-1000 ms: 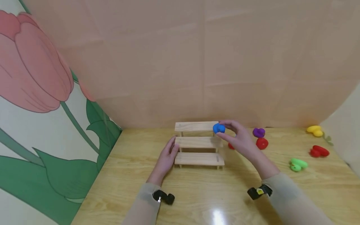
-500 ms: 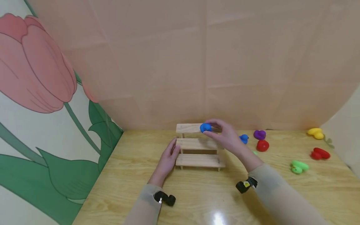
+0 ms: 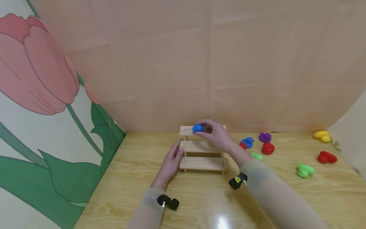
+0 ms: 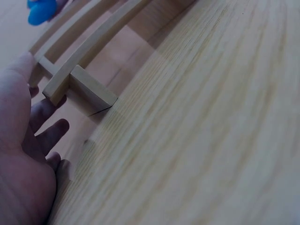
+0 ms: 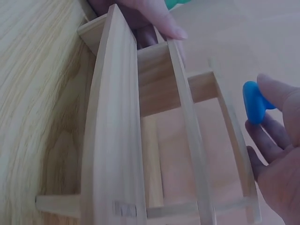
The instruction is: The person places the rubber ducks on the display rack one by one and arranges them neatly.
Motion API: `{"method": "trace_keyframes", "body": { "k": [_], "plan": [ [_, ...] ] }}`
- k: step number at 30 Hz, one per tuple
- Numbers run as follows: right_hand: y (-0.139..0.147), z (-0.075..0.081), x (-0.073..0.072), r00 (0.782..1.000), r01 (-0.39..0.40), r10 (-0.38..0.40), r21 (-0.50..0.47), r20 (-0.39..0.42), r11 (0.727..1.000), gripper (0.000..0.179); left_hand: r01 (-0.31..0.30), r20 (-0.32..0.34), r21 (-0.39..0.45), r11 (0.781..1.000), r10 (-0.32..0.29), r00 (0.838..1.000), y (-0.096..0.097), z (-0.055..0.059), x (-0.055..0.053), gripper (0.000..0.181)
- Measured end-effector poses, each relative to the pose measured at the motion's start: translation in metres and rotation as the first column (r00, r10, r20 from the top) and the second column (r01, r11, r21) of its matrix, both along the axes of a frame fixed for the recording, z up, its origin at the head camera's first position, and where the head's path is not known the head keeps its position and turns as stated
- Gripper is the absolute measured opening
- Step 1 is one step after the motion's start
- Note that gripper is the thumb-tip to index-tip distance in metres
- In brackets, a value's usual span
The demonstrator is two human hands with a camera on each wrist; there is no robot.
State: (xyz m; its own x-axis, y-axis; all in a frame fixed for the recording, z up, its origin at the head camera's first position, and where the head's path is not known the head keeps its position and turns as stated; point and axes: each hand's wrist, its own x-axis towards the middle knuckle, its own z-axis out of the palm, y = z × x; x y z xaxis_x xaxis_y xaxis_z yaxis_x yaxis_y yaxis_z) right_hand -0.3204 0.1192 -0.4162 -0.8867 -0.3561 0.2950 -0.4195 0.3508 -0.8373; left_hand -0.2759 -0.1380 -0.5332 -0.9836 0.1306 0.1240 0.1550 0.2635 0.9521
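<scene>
- One blue toy (image 3: 198,128) sits pinched between thumb and fingers of the right hand (image 3: 214,132); the right wrist view shows it apart from the top tier (image 3: 186,129).
- Left hand (image 3: 171,160), below and left of that pinch, grips the left end of the wooden rack (image 3: 200,163).
- Progress, as judged: toy lifted and brought over the rack; letting go not yet done.
- Right of the pinch, on the tabletop (image 3: 197,197), unhandled: second blue toy (image 3: 247,142), purple toy (image 3: 265,137), red round toy (image 3: 267,148), yellow toy (image 3: 322,136), red toy (image 3: 327,157), green toy (image 3: 305,170); also a red piece (image 3: 243,145) and a green piece (image 3: 257,156), both partly hidden.
- Versus half a second earlier: pinch and toy are farther left along the top tier; second blue toy shows more fully; left hand unchanged.
</scene>
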Motion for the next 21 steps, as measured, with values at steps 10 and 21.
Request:
{"method": "trace_keyframes", "body": {
  "k": [10, 21],
  "plan": [
    [-0.018, 0.001, -0.012, 0.999, -0.017, 0.016, 0.014, 0.046, 1.0, 0.039, 0.006, 0.0, -0.012, 1.0, -0.006, 1.0, -0.001, 0.002, 0.001, 0.079],
    [-0.026, 0.003, -0.021, 0.999, 0.0, -0.004, 0.087, 0.051, 0.996, 0.04, 0.01, -0.003, -0.008, 1.0, -0.01, 1.0, -0.001, 0.002, 0.001, 0.078]
  ]
}}
